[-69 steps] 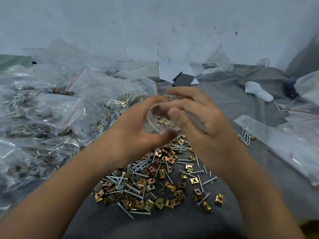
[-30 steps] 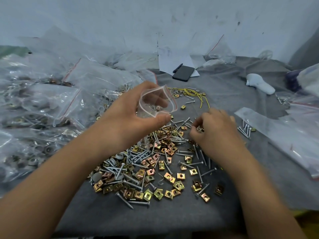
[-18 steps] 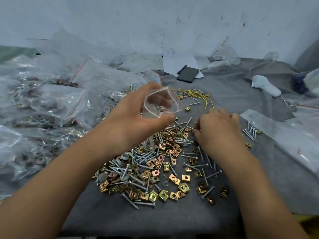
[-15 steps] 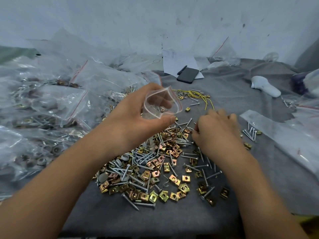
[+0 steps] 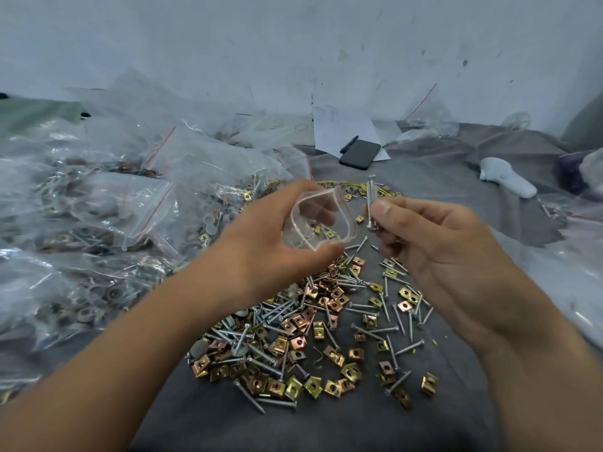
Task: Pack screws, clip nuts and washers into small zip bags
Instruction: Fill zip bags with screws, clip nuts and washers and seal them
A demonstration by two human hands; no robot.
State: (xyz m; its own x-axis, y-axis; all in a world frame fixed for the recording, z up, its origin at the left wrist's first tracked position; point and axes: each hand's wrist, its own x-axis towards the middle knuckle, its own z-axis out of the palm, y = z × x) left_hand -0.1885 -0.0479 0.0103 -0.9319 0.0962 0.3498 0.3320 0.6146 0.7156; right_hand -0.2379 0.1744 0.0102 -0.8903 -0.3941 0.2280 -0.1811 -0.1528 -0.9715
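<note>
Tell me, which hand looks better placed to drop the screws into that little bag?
The right hand, probably. It pinches a few screws upright, just beside the mouth of the small zip bag. The left hand is busy holding that bag open.

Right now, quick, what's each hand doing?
Left hand: holding the small zip bag, mouth spread open.
Right hand: pinching a few screws, roughly upright, beside the bag's mouth.
</note>
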